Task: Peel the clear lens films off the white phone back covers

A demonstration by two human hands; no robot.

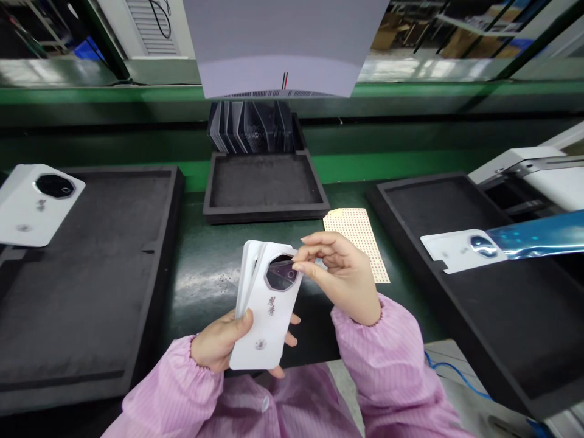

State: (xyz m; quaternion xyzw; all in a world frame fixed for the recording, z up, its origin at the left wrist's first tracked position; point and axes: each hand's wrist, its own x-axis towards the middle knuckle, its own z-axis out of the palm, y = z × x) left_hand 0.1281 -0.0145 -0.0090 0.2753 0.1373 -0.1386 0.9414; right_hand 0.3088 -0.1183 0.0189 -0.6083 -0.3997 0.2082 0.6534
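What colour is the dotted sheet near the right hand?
The dotted sheet is pale yellow with rows of reddish dots, in the head view.

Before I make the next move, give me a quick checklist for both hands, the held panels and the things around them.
1. Left hand supporting the white panels: ok, thumb on top.
2. Panels squared together: not ok, they are fanned out.
3. Right hand pinching something at the dark window: cannot tell; thumb and finger close at its edge, but what lies between is unclear.
4. Dotted sheet flat on the bench: ok, beyond the right hand.
5. Dark sheets upright at the back of the middle tray: ok.
6. Blue film joined to the right-hand panel: cannot tell.
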